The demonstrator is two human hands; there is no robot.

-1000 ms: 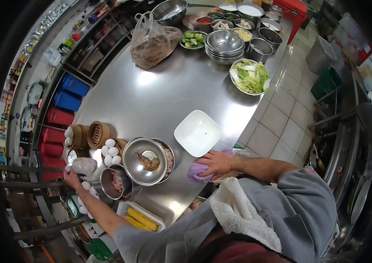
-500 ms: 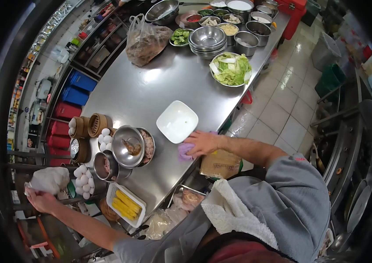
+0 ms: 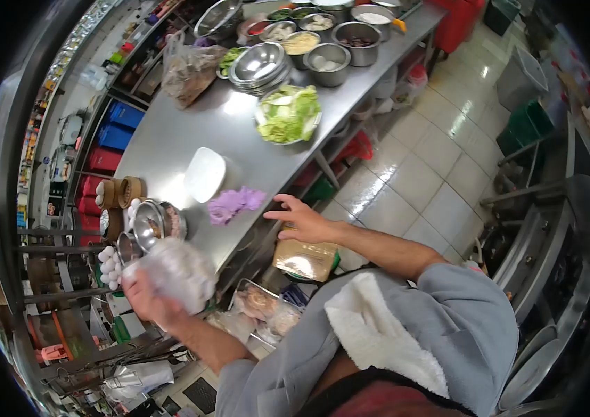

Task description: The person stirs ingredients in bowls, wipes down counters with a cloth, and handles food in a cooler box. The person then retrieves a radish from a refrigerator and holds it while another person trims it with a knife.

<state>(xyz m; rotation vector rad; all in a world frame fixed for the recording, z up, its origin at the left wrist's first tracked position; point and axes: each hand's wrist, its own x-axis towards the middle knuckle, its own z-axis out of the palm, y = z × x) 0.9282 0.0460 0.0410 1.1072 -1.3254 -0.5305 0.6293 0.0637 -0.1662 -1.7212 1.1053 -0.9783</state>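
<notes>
My left hand (image 3: 150,300) grips a clear plastic bag (image 3: 182,274) with pale contents, blurred by motion, at the lower left in front of the metal bowls. Just off the counter's edge my right hand (image 3: 300,221) hovers, fingers apart and holding nothing. A crumpled purple cloth (image 3: 234,204) lies on the steel counter (image 3: 163,149) to its left, apart from it. Beyond the cloth sits a white square dish (image 3: 205,174). The bag partly covers a steel bowl (image 3: 148,224) with brown food in it.
White eggs (image 3: 109,267) and bamboo steamers (image 3: 130,189) stand at the left. A bowl of cut cabbage (image 3: 287,115), stacked steel bowls (image 3: 259,64) and a filled plastic bag (image 3: 191,69) are farther back. Below the edge are a tray of bagged food (image 3: 260,306) and a cardboard box (image 3: 305,259).
My right hand has let go of the purple cloth and lifted away rightward. My left hand has brought the plastic bag rightward, towards my body. The camera view has shifted.
</notes>
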